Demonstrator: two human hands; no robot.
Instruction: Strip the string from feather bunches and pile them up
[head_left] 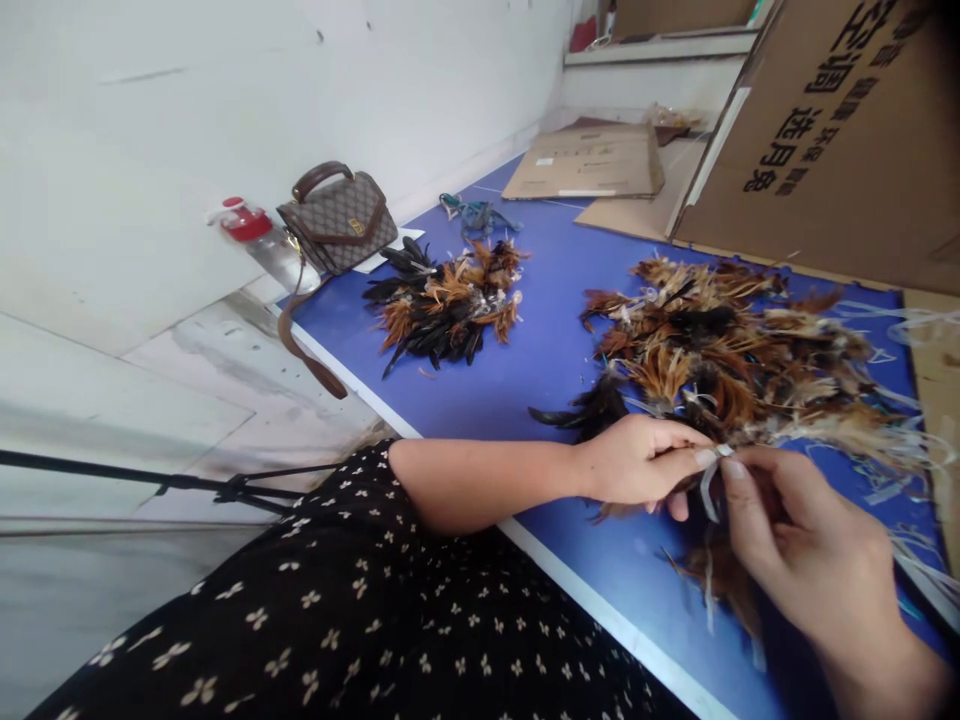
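My left hand (649,465) is closed on the bound end of a feather bunch, most of it hidden under the palm. Fingertips of my right hand (810,540) meet it there, pinching a whitish ribbon (710,490) whose loose end hangs down. Below the hands lies a brown feather tuft (724,580) with pale strips. Just beyond my hands spreads a large pile of brown, tan and black feather bunches (720,340). Farther left is a smaller heap of orange-brown and black feather bunches (454,295).
The blue table (420,400) has a white front edge. A patterned handbag (341,220) and a red-capped bottle (259,240) stand at the far left end. Flat cardboard (585,165) lies at the back, near a big cardboard box (847,150). Teal ties (480,213) lie near the wall.
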